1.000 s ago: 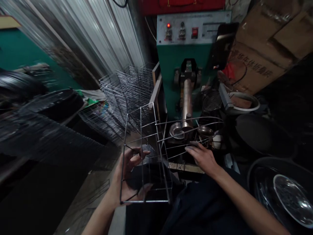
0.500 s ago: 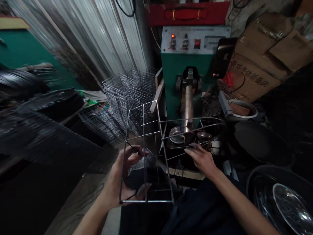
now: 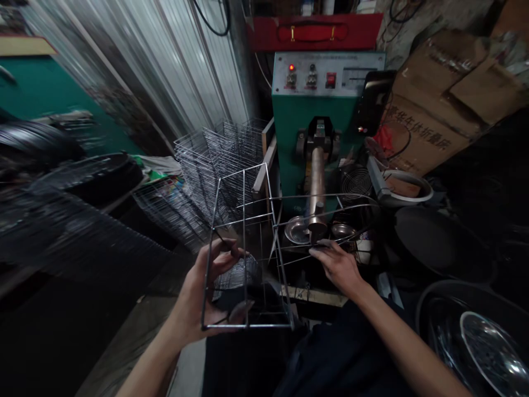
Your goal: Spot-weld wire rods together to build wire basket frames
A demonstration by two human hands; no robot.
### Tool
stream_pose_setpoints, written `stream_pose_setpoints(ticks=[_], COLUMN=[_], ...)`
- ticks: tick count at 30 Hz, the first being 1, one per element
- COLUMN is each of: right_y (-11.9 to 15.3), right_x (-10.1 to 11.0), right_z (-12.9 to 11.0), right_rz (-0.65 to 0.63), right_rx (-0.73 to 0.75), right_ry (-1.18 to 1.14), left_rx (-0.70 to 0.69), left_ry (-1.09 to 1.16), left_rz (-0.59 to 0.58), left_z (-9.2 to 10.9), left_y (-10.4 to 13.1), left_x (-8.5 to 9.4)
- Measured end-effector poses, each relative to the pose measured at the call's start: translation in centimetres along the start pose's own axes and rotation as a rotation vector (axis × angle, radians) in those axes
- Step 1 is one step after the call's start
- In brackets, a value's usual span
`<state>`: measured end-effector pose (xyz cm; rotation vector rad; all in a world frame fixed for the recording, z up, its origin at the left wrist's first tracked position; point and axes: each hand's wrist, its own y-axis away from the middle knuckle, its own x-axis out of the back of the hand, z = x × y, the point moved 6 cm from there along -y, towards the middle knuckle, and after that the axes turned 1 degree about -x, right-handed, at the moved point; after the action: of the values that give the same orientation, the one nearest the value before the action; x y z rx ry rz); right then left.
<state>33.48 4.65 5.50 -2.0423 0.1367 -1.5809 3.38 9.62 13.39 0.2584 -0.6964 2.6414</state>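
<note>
My left hand (image 3: 194,298) is wrapped round one side of a rectangular metal wire frame (image 3: 244,221), its fingers and thumb passing behind and between the wires. A long rounded wire loop (image 3: 326,215) extends from the frame's right side, across the front of a thick metal arm (image 3: 317,179) on a green machine (image 3: 289,132). My right hand (image 3: 339,267) pinches the loop's lower wire just below the tip of that arm. Whether the loop touches the arm, I cannot tell.
Stacked wire racks (image 3: 219,160) stand behind the frame, left of the machine. Small metal bowls (image 3: 296,230) sit under the arm. Dark round pans (image 3: 442,240) and a cardboard box (image 3: 430,121) are on the right. A red light glows on the control panel (image 3: 326,74).
The wire frame's lower end has risen slightly in view, while the machine and background sit a little lower. Both hands keep their holds, with the right hand slightly farther left.
</note>
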Motion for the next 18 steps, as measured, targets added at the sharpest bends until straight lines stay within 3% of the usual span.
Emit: stream_pose_setpoints(ticks=[7, 14, 18], right_y=[-0.2, 0.2, 0.2], right_x=[-0.2, 0.9, 1.1], right_z=[-0.1, 0.6, 0.6], right_rz=[0.015, -0.007, -0.043], right_rx=[0.022, -0.054, 0.014], right_ry=[0.020, 0.222, 0.264], left_rx=[-0.016, 0.050, 0.024], left_ry=[0.001, 0.024, 0.046], left_rz=[-0.060, -0.084, -0.091], left_z=[0.4, 0.4, 0.8], left_y=[-0.5, -1.2, -1.6], left_x=[0.0, 0.3, 0.2])
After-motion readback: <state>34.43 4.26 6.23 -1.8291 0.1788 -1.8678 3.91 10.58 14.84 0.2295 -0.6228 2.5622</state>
